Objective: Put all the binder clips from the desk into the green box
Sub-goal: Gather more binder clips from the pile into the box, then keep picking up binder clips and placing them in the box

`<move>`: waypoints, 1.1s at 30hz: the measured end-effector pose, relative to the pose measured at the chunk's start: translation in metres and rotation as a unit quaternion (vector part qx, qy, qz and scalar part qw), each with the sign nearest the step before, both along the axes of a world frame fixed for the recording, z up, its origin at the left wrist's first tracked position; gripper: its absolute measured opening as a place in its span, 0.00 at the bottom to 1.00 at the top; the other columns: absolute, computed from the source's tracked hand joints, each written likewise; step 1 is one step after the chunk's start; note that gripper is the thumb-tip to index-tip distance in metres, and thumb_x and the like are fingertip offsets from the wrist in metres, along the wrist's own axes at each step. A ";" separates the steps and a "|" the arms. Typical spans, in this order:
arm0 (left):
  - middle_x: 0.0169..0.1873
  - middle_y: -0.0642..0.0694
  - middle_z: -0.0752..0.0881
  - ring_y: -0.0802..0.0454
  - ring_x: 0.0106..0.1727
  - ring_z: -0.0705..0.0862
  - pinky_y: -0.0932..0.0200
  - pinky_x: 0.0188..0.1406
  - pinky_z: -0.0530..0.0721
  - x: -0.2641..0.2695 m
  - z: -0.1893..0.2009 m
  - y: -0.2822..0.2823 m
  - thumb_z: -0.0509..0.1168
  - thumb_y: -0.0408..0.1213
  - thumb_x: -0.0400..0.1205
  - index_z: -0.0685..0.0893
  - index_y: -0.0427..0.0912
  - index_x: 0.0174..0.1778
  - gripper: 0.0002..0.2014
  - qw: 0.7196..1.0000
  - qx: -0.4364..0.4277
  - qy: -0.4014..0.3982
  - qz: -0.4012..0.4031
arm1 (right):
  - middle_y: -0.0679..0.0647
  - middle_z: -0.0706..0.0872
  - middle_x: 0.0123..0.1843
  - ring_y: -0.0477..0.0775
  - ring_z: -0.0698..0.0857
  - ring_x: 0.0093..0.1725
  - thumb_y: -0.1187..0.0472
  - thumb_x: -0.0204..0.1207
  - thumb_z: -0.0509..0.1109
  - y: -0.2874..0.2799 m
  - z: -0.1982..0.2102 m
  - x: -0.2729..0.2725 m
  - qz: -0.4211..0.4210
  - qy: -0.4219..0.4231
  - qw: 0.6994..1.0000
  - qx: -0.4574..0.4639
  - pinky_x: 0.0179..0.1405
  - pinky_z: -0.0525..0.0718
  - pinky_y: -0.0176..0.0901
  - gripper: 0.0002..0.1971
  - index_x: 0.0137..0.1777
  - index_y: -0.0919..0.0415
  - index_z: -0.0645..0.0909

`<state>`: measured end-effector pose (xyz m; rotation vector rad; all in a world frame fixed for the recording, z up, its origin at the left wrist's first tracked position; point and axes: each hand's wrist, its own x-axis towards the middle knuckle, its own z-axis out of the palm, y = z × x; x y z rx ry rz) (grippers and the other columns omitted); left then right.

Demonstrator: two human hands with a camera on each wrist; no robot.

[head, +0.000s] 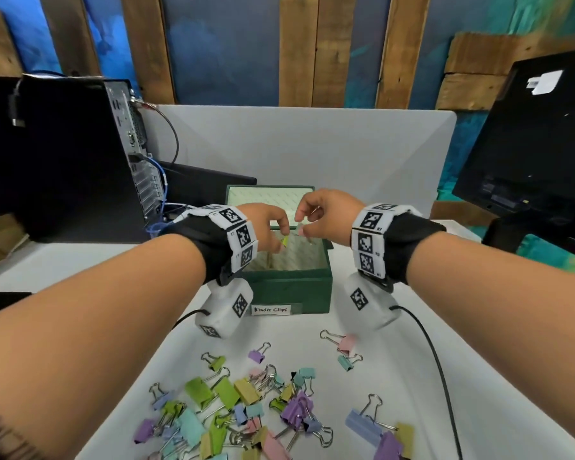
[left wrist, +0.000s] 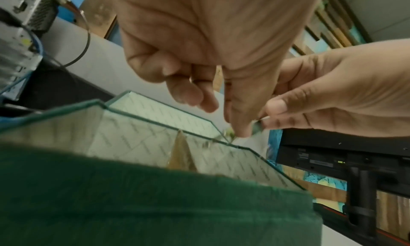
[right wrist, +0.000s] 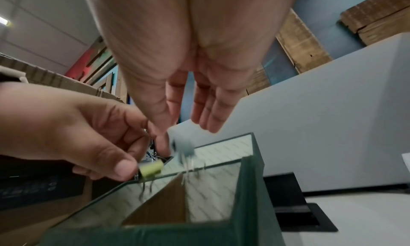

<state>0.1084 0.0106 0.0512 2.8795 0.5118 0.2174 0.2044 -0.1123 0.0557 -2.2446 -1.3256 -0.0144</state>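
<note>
The green box [head: 292, 287] stands open mid-desk, its lid tipped back and a "Binder Clips" label on the front. Both hands hover over its opening. My left hand [head: 278, 235] pinches a yellow-green binder clip [right wrist: 152, 169] between thumb and fingertips, wire handles hanging down. My right hand [head: 301, 224] holds a pale grey-blue clip [right wrist: 182, 145] at the tips of thumb and forefinger, its other fingers straight. Both clips are blurred just above the box rim [left wrist: 168, 127]. A heap of coloured binder clips [head: 246, 410] lies on the desk near me.
A black computer tower [head: 80, 154] with cables stands at the left. A black monitor [head: 538, 137] is at the right. A grey partition [head: 312, 144] rises behind the box. A pink clip [head: 346, 343] and a teal one lie apart from the heap.
</note>
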 end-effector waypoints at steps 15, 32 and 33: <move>0.48 0.54 0.82 0.53 0.43 0.84 0.60 0.46 0.84 -0.057 -0.033 -0.020 0.74 0.43 0.72 0.80 0.59 0.57 0.19 0.966 -0.055 0.230 -0.101 | 0.52 0.85 0.48 0.39 0.82 0.32 0.62 0.70 0.75 -0.077 -0.047 -0.023 0.071 0.133 0.904 -0.399 0.41 0.86 0.34 0.16 0.56 0.46 0.82; 0.65 0.53 0.78 0.53 0.61 0.80 0.61 0.57 0.77 -0.074 -0.063 -0.044 0.66 0.39 0.78 0.78 0.61 0.66 0.21 0.945 0.033 0.285 -0.157 | 0.51 0.76 0.62 0.53 0.77 0.61 0.52 0.73 0.71 -0.054 -0.070 -0.073 0.196 -0.057 0.891 -0.405 0.63 0.77 0.46 0.25 0.70 0.37 0.72; 0.65 0.52 0.77 0.53 0.62 0.80 0.62 0.58 0.77 -0.074 -0.063 -0.042 0.66 0.37 0.77 0.78 0.61 0.66 0.22 0.942 0.031 0.292 -0.162 | 0.51 0.76 0.64 0.53 0.78 0.62 0.53 0.74 0.71 -0.054 -0.072 -0.072 0.202 -0.059 0.892 -0.400 0.63 0.77 0.47 0.24 0.70 0.38 0.73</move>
